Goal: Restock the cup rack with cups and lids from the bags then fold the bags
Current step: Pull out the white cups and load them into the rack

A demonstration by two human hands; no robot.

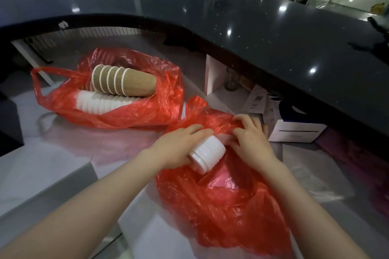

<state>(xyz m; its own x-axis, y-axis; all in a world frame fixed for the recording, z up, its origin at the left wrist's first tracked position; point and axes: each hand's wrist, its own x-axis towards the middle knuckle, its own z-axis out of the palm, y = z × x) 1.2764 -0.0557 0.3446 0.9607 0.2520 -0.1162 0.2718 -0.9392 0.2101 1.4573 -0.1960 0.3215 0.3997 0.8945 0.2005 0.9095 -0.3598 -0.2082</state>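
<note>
Nearest me lies the red bag (227, 206), crumpled on the pale worktop (52, 174). At its mouth my left hand (179, 149) curls round the white lid stack (207, 153), while my right hand (250, 141) pinches the bag's film beside it. I judge the lids light, ridged and prone to separate, so gripping the stack's sides suits. Beyond the near bag, a second bag (117, 111) holds brown cups (124, 82); the black counter (273, 33) overhangs behind, leaving room leftward.

Two bare forearms reach forward and converge. The left hand (179, 147) lies palm down with fingers extended; the right hand (250, 141) has fingers curled, knuckles up, close beside it.
</note>
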